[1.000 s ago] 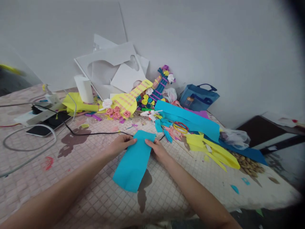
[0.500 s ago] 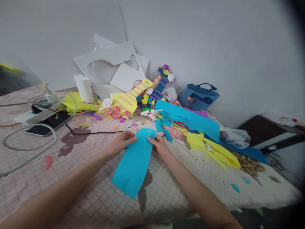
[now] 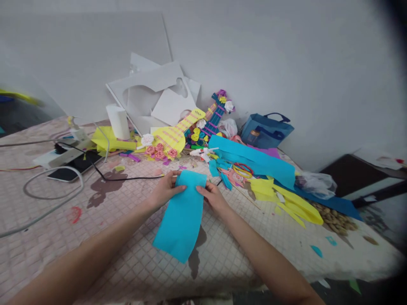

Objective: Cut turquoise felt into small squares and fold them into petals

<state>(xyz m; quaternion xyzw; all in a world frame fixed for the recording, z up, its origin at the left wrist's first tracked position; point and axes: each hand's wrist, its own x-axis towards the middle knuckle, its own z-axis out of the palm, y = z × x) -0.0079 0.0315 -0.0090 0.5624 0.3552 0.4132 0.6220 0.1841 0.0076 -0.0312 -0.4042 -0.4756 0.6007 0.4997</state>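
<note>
Between my two hands hangs a strip of turquoise crepe paper [image 3: 182, 220], held near its upper end and slanting down toward me over the table. My left hand [image 3: 167, 189] pinches its left edge, thumb on the front and fingers behind. On the opposite edge my right hand [image 3: 214, 195] grips in the same way, its fingertips partly hidden by the paper. Just beyond the hands lie a white glue gun [image 3: 202, 152] and some turquoise scraps [image 3: 225, 180]. A yellow paper guitar [image 3: 173, 136] with pink paper roses leans farther back.
A black cable [image 3: 133, 178] runs across the table from a power strip [image 3: 60, 154] beside a phone [image 3: 68, 169]. On the right are a long turquoise paper length [image 3: 254, 157], yellow paper [image 3: 286, 203] and peanuts [image 3: 335, 220]. A blue bag [image 3: 267, 129] stands by the wall.
The paper's top edge, curved back before, now looks straighter and flatter. Both hands still grip its sides. The whole view has shifted slightly.
</note>
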